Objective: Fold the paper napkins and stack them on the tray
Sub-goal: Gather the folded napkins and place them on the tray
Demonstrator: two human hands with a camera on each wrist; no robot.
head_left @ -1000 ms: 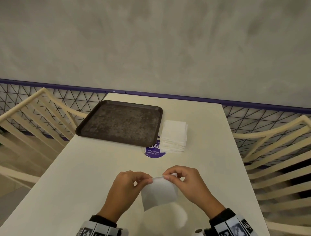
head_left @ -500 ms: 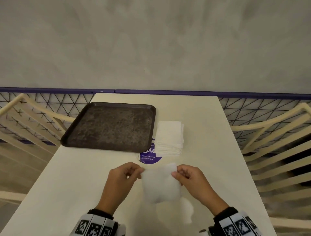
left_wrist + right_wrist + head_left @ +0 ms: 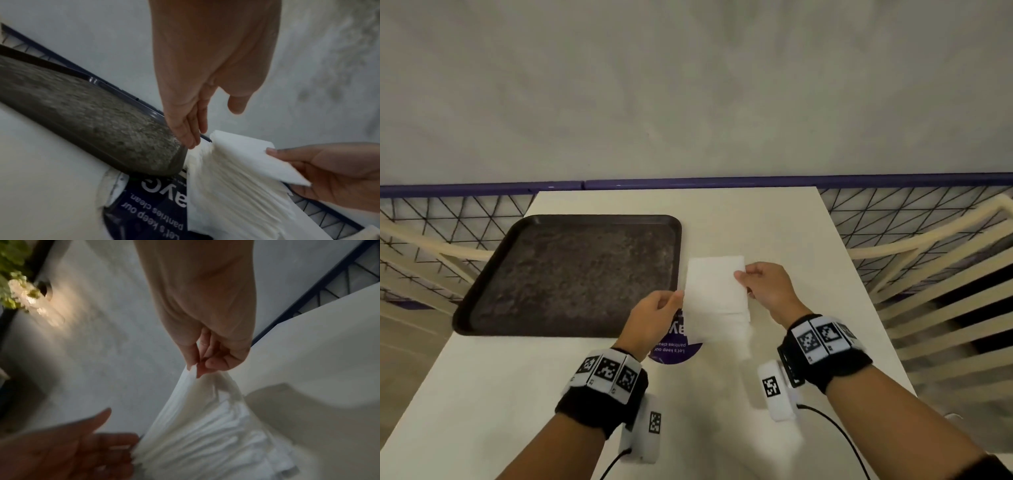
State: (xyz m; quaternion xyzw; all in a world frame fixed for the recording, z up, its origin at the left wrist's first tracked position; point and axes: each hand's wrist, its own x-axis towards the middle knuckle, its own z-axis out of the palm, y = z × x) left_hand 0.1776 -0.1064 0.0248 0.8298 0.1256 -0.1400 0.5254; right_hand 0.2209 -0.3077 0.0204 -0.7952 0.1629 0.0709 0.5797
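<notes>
A single white napkin (image 3: 714,284) hangs just above the pile of white napkins (image 3: 736,325), to the right of the dark tray (image 3: 571,270). My right hand (image 3: 739,275) pinches the napkin's right edge between thumb and fingers; the right wrist view shows the same pinch (image 3: 197,368) on the napkin (image 3: 185,402). My left hand (image 3: 676,296) is at the napkin's left edge beside the tray's near right corner. In the left wrist view that left hand (image 3: 205,123) has straight fingers and holds nothing. Nothing lies on the tray (image 3: 82,116).
A round purple sticker (image 3: 674,353) is stuck to the cream table (image 3: 500,394), partly under the pile. Cream slatted chairs stand on the left (image 3: 421,246) and the right (image 3: 945,274). A purple-topped mesh railing (image 3: 893,180) runs along the table's far edge.
Both hands have moved away from me, from the near table to over the napkin pile. The left hand has let go of the napkin; the right hand still pinches it.
</notes>
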